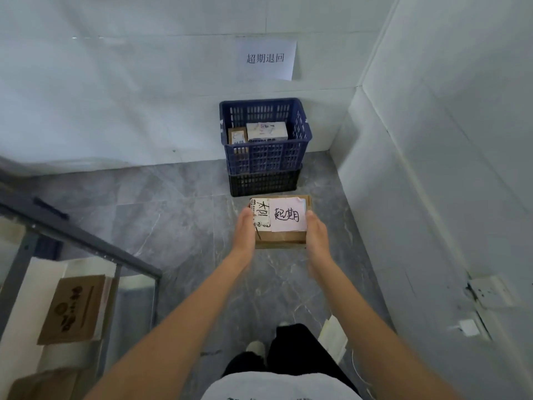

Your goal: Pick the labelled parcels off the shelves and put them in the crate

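I hold a brown cardboard parcel (284, 238) with a pink handwritten label on top, out in front of me above the floor. My left hand (245, 230) grips its left side and my right hand (317, 235) grips its right side. Ahead, against the wall, a blue plastic crate (266, 157) sits stacked on a black crate (264, 183). Inside the blue crate lie a white box (266, 131) and a small brown box (237, 136). The held parcel is just short of the crates, lower in the view.
A paper sign (266, 59) hangs on the wall above the crates. A grey metal shelf (86, 241) at the left holds brown cardboard parcels (73, 308). The right wall (432, 168) stands close, with sockets (490, 293) low down. Grey tiled floor lies between.
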`<move>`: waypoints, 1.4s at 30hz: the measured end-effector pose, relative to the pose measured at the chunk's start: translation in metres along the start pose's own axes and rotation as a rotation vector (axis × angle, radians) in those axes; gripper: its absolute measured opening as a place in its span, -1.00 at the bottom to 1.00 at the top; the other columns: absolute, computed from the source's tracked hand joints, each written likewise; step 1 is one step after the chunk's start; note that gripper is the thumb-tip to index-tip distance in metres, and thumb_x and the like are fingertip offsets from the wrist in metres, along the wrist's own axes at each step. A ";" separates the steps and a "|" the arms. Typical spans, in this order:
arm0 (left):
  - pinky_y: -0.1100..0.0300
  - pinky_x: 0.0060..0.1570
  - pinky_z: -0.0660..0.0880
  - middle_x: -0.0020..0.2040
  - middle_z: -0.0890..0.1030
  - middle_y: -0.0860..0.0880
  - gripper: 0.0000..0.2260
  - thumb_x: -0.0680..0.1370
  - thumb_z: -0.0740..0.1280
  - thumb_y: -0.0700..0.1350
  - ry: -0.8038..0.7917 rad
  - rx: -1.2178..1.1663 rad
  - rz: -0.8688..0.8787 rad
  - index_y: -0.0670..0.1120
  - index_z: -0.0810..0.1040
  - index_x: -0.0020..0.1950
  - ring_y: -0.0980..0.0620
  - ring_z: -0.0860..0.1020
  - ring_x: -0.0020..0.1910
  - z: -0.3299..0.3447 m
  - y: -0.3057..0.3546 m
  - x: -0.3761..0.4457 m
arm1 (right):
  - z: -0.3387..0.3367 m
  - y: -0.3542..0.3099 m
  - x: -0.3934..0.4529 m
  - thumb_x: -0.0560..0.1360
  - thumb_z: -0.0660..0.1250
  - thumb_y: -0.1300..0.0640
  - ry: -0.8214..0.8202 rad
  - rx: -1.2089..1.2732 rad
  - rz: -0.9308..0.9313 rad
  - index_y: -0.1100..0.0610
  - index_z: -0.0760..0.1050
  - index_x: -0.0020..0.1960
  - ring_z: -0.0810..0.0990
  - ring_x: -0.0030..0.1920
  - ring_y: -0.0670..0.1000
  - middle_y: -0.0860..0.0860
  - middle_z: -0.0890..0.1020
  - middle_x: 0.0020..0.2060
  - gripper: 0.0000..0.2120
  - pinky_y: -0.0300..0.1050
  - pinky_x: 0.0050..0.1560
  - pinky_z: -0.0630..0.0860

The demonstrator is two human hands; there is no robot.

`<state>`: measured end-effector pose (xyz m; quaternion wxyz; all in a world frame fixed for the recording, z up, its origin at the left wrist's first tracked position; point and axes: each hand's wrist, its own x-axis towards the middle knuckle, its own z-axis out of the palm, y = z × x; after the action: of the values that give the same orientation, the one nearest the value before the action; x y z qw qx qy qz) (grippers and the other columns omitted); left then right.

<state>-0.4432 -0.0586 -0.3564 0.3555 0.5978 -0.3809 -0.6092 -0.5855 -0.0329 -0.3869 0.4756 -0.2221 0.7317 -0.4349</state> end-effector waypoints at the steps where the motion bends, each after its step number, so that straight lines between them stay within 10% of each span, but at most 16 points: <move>1: 0.13 0.13 0.46 0.11 0.63 -0.06 -0.62 0.66 -0.05 -0.01 -0.014 0.017 0.002 -0.11 0.52 0.16 -0.04 0.57 0.12 0.005 0.004 0.017 | 0.002 -0.001 0.019 0.35 0.04 -0.44 -0.004 -0.001 0.012 -0.07 0.48 0.32 0.49 0.29 0.05 0.00 0.51 0.30 -0.29 0.18 0.35 0.40; 15: -0.04 0.16 0.50 0.07 0.64 -0.15 -0.68 0.63 0.01 -0.01 0.023 0.066 -0.048 -0.08 0.53 0.02 -0.03 0.58 0.03 0.092 0.101 0.265 | 0.019 -0.157 0.249 0.56 0.07 -0.21 -0.127 -0.086 0.014 0.06 0.50 0.31 0.55 0.18 0.02 0.03 0.59 0.19 -0.49 -0.03 0.22 0.48; 20: 0.47 -0.19 0.42 0.06 0.60 0.03 -0.68 0.70 -0.02 -0.05 0.030 -0.018 -0.099 -0.03 0.52 0.15 0.15 0.56 -0.03 0.094 0.128 0.334 | 0.044 -0.194 0.314 0.65 0.06 -0.03 -0.177 -0.093 0.021 0.11 0.51 0.29 0.57 0.12 -0.01 0.02 0.63 0.12 -0.63 -0.19 -0.03 0.49; 25: 0.18 0.28 0.30 0.30 0.53 0.00 -0.59 0.68 0.01 0.06 0.049 -0.008 -0.198 -0.07 0.43 0.40 0.03 0.47 0.30 0.092 0.139 0.423 | 0.086 -0.213 0.391 0.62 0.11 -0.05 -0.181 -0.082 0.102 0.04 0.54 0.22 0.60 0.10 -0.05 -0.06 0.65 0.08 -0.68 -0.07 0.13 0.52; 31: 0.05 0.43 0.25 0.41 0.44 -0.05 -0.55 0.66 0.06 0.09 0.097 0.020 -0.379 -0.10 0.36 0.47 -0.05 0.38 0.40 0.094 0.170 0.536 | 0.138 -0.253 0.487 0.62 0.13 0.01 -0.129 -0.085 0.189 -0.02 0.53 0.08 0.58 0.01 -0.08 -0.02 0.63 0.06 -0.80 -0.18 -0.07 0.48; 42: -0.02 0.44 0.20 0.47 0.35 -0.02 -0.46 0.60 0.08 0.25 0.121 0.026 -0.614 -0.01 0.31 0.49 -0.08 0.33 0.43 0.094 0.135 0.717 | 0.204 -0.238 0.666 0.61 0.14 -0.17 -0.269 -0.095 0.515 0.01 0.59 0.05 0.56 0.20 0.08 0.03 0.63 0.17 -0.66 0.10 0.37 0.38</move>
<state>-0.5632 -0.7539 -0.5645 0.1693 0.7247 -0.1682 -0.6465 -0.7240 -0.7364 -0.5550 0.6521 -0.1068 0.7139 -0.2318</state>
